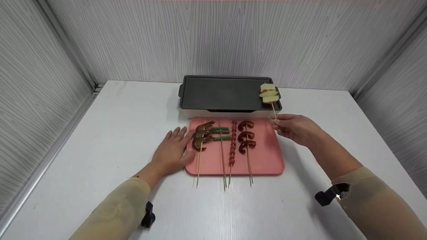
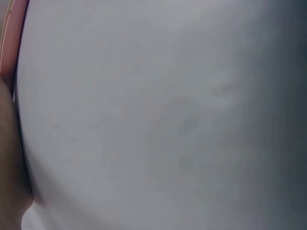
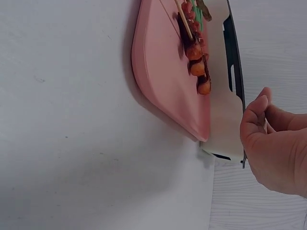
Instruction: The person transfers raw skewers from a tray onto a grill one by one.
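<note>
My right hand (image 1: 295,128) pinches the bare stick of a skewer (image 1: 269,94) with pale and yellow-green pieces. The pieces lie over the right end of a black griddle plate (image 1: 227,93). In the right wrist view the thumb and fingertips (image 3: 256,112) meet beside the griddle, and the skewer is hidden. My left hand (image 1: 173,151) lies flat with spread fingers at the left rim of a pink tray (image 1: 267,160). On the tray lie shrimp skewers (image 1: 201,135), green vegetable skewers (image 1: 220,133), a red beaded-looking skewer (image 1: 232,143) and curled brown-red octopus-like skewers (image 1: 247,136).
The griddle sits on a white base (image 1: 193,114) directly behind the tray, against a wood-grain back wall (image 1: 227,40). Side panels stand left and right of the white table (image 1: 110,133). Several stick ends overhang the tray's front rim.
</note>
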`<act>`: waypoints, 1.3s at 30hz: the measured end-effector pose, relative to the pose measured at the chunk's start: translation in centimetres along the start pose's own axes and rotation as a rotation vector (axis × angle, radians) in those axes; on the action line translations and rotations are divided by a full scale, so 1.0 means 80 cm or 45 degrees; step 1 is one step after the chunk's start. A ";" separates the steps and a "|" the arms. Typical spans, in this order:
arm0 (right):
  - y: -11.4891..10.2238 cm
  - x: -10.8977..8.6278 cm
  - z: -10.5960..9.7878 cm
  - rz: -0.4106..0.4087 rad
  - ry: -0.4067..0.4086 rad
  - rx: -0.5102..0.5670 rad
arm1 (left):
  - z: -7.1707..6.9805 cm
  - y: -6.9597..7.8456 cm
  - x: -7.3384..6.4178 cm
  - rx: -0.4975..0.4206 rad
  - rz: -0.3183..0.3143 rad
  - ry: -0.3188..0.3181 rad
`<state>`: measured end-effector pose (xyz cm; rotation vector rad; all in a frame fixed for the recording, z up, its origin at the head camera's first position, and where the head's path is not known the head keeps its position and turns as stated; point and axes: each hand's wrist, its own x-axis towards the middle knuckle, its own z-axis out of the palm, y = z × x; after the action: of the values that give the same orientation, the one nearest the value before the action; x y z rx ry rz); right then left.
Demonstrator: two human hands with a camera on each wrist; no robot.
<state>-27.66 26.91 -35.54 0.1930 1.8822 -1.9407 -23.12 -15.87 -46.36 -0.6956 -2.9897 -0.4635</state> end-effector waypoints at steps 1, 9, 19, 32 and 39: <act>0.000 0.003 -0.001 0.002 0.000 0.008 | 0.000 0.000 0.000 -0.003 0.001 0.002; -0.001 0.021 -0.003 0.026 0.043 0.017 | -0.003 0.000 0.000 -0.014 0.012 0.013; -0.003 0.023 -0.006 0.020 0.074 -0.032 | -0.003 0.006 0.005 0.001 0.011 -0.007; -0.001 0.016 -0.011 0.027 0.107 0.012 | -0.002 0.008 0.010 0.014 -0.003 -0.024; 0.004 0.007 -0.008 0.055 0.098 -0.014 | -0.003 0.008 0.009 0.000 -0.005 -0.025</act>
<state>-28.16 27.40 -36.08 0.3064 1.9202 -1.9196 -23.48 -15.10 -45.84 -0.6988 -3.0101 -0.4590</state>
